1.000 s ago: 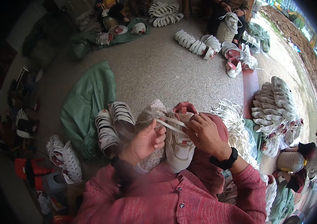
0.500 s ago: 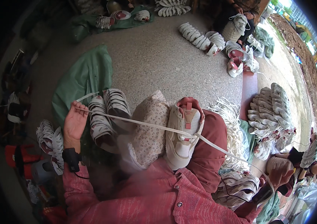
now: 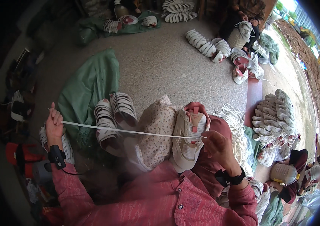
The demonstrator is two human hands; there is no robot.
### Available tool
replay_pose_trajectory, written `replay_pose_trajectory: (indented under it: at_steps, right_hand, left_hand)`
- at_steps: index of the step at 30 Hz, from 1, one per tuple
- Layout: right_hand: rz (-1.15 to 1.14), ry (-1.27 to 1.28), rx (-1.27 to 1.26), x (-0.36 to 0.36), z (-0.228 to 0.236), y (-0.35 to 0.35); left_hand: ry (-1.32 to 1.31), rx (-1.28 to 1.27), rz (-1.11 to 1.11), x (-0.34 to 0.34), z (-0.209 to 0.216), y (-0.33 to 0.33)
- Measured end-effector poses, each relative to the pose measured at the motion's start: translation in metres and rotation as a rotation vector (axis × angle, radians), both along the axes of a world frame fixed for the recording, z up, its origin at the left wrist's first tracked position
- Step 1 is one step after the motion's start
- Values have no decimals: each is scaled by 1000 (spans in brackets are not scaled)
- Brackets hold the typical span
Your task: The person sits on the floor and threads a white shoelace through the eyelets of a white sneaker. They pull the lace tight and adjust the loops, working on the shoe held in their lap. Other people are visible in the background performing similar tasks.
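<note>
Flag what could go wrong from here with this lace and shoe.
The white lace stretches straight from the left hand to the right hand, apparently pinched at the fingertips there, so it might slip free. The shoe rests against the red trouser leg, neither hand visibly gripping it; a tug could perhaps shift it.

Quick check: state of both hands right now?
Left hand: closed, holding the white lace.
Right hand: thumb and fingers pinching the same lace, beside the shoe.
</note>
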State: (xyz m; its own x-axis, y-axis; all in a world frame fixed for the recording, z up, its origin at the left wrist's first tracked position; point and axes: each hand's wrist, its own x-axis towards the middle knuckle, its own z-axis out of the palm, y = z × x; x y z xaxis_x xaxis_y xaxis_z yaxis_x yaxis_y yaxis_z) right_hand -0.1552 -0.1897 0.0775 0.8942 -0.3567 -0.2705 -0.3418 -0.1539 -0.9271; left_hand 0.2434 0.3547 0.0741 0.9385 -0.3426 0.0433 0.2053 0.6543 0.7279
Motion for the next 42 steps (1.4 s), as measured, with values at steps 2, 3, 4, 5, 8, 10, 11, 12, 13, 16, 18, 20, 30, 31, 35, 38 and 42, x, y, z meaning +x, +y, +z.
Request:
replay_pose_trajectory:
  at_steps: [2, 3, 4, 5, 8, 10, 11, 12, 13, 16, 18, 20, 30, 31, 35, 38, 42]
  right_hand:
    - [53, -22, -96, 11, -10, 9]
    - [76, 5, -133, 17, -13, 13]
    - [99, 33, -169, 21, -16, 18]
    - [123, 65, -209, 24, -18, 20]
    - [78, 49, -215, 27, -18, 26]
    - [-2, 95, -88, 28, -11, 33]
    - [-48, 118, -27, 28, -8, 36]
    - [-68, 98, 7, 28, -10, 39]
    - [-87, 79, 40, 26, -13, 41]
    - [-132, 39, 147, 22, -11, 47]
    - [-135, -15, 179, 20, -12, 55]
    - [-115, -102, 159, 16, -23, 59]
    - [39, -140, -527, 19, -56, 56]
    - [55, -151, -555, 18, -58, 54]
    - [128, -239, -648, 19, -61, 53]
    - [189, -216, -727, 20, -60, 52]
    - [149, -201, -592, 19, -61, 49]
  left_hand:
    - [-20, 225, 50, -33, 20, -57]
    - [-68, 381, 77, -45, 28, -71]
    - [-112, 539, 105, -59, 35, -87]
    - [-175, 675, 19, -75, 40, -111]
    - [-394, 988, -215, -106, 22, -189]
    - [-762, 997, -378, -132, 12, -242]
    - [-804, 1002, -499, -141, 3, -266]
    - [-955, 903, -501, -153, -6, -289]
    - [-1038, 898, -567, -161, -16, -307]
    - [-1299, 905, -554, -190, -24, -346]
    - [-1252, 948, -617, -202, -33, -356]
    - [-1249, 989, -686, -204, -37, -356]
    - [-1528, 1193, -744, -206, -47, -362]
    - [-1588, 1204, -753, -205, -47, -363]
    - [-1688, 1291, -710, -214, -53, -369]
    - [-1570, 1376, -756, -221, -51, -370]
    - [-1597, 1154, -376, -216, -23, -367]
